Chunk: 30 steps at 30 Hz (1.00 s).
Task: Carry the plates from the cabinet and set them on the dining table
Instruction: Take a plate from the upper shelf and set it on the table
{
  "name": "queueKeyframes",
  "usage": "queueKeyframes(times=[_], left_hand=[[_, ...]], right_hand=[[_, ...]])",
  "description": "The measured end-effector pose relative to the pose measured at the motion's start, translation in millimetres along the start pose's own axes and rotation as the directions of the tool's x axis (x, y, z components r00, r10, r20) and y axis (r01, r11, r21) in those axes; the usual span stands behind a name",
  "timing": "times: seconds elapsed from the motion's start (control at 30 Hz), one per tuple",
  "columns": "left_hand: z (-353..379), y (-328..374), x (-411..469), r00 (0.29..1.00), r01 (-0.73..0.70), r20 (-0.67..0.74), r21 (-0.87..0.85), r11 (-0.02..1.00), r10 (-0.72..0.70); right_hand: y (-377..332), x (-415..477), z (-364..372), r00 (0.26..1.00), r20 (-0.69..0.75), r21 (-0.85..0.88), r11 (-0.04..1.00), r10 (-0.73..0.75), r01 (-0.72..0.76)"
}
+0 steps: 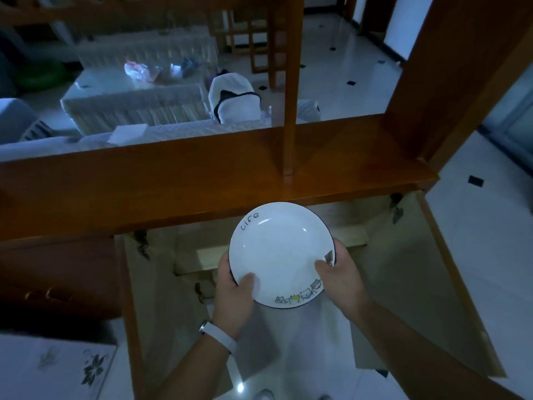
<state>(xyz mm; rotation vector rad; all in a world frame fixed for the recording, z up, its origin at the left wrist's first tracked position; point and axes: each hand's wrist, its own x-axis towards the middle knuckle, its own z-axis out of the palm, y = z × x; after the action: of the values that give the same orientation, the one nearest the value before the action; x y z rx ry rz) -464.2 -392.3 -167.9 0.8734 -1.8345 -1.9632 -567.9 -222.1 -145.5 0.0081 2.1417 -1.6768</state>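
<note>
- Left hand [233, 295] grips plate's near-left rim, thumb curled onto the face, fingers under; white wristband [219, 334] behind it.
- Right hand [340, 278] pinches near-right rim, thumb on top. One hand per side, both equally near.
- Plate [281, 249] held approx level btwn the hands, just in front of the open cabinet [354, 238]. Round, so no long axis. Glossy white ceramic w/ dark edge line, "Life" lettering far-left, cartoon cats along near edge.
- Cabinet: warm brown wood, doors swung wide, pale inside.
- Wood surface [202, 180] tops it, smooth, bare.
- Beyond: sofa [43, 142] and a cloth-covered low surface [129, 93] w/ clutter. Dining surface not in view; prob. needs a turn away.
</note>
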Motion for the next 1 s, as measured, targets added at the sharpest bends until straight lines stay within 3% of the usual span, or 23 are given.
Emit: queueKeyframes(times=[0.43,0.77,1.0], left_hand=[[-11.3,34.0,-10.3,0.948,-0.064,0.312,0.026,0.998,0.053],[27.1,41.6,-82.5,0.8,-0.106,0.597,0.039,0.994,0.062],[37.8,40.7,-177.1,0.636,-0.178,0.766,0.027,0.984,0.094]], right_hand=[[-8.9,-93.5,1.9,0.95,-0.311,0.035,0.999,-0.013,0.025],[13.9,-205.0,-36.3,0.773,-0.632,0.135,0.99,0.057,0.037],[45.6,-318.8,-53.0,0.606,-0.791,0.166,0.983,0.087,0.076]])
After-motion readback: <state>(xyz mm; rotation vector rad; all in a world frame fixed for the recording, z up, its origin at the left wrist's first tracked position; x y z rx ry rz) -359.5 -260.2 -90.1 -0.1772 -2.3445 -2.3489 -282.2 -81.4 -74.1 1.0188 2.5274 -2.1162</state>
